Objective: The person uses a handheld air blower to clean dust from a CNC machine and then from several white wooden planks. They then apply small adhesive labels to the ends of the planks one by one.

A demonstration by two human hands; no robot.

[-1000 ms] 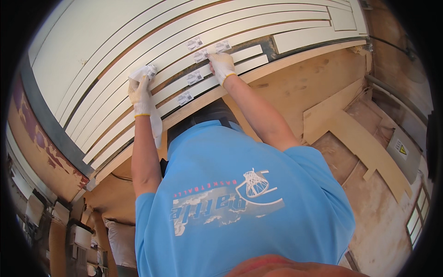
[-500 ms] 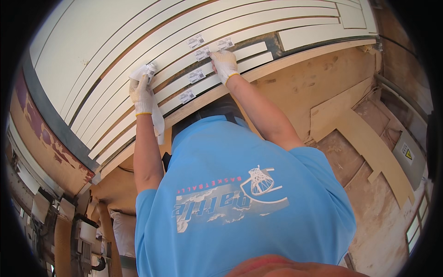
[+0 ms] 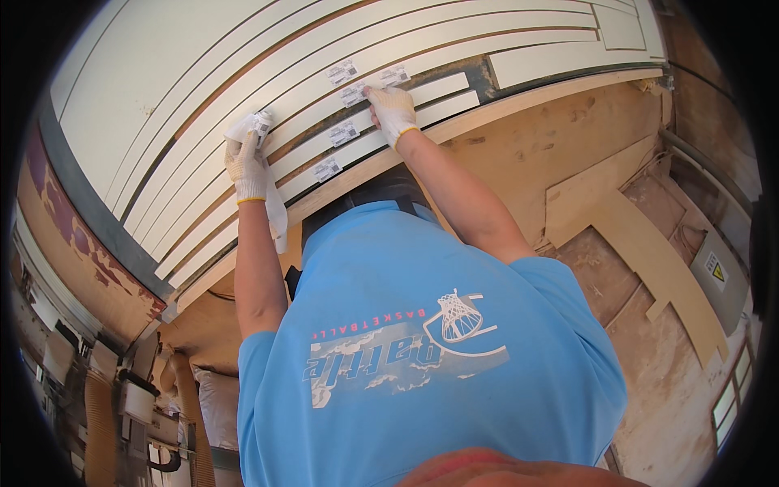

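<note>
My left hand (image 3: 245, 169), in a white knit glove with a yellow cuff, is closed around a roll of white printed labels (image 3: 261, 122). The loose backing strip (image 3: 277, 213) hangs down beside my wrist. My right hand (image 3: 393, 112), gloved alike, is closed with its fingertips at the right edge of a label (image 3: 352, 95) on a narrow white board (image 3: 316, 108). Further labels lie on neighbouring boards: one above (image 3: 342, 71), one to the right (image 3: 395, 75), and two nearer me, an upper label (image 3: 344, 134) and a lower label (image 3: 327, 169).
Long white strips and a wide white panel (image 3: 154, 73) cover the table, with dark gaps between them. A pale wooden rail (image 3: 454, 122) runs along its near edge. Ribbed hoses (image 3: 101, 430) and machinery stand at lower left. Brown sheet offcuts (image 3: 649, 260) lie at right.
Both hands stay almost in place; my right hand has shifted very slightly left at the label. The roll remains in my left hand.
</note>
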